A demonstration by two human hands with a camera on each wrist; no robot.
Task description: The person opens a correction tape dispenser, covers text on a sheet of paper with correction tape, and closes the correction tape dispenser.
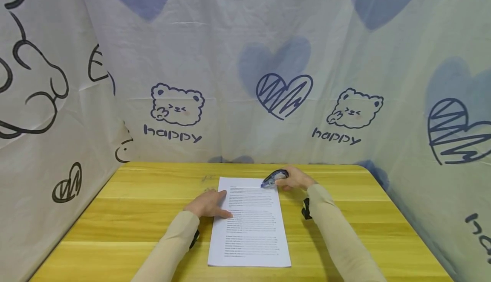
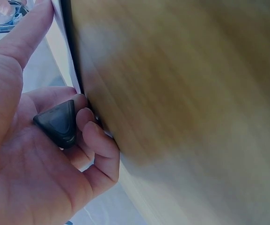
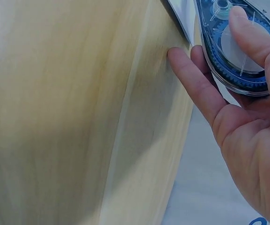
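Note:
White printed paper (image 1: 253,231) lies lengthwise on the table. My left hand (image 1: 207,204) rests on its left edge, thumb and forefinger spread. In the left wrist view, that hand's other fingers curl around a small dark triangular cap-like piece (image 2: 59,124) in the palm. My right hand (image 1: 296,178) grips a clear-bodied correction tape (image 1: 274,178) at the paper's upper right. The correction tape's tip is at the top lines of print; whether it touches the paper cannot be told. In the right wrist view, the thumb lies on the correction tape's round case (image 3: 237,47).
The yellow wood-grain table (image 1: 145,213) extends to both sides of the paper. A pale curtain (image 1: 230,103) with hearts and bear drawings stands behind its far edge and along both sides. Dark scribbled marks (image 1: 208,178) show left of the paper's top.

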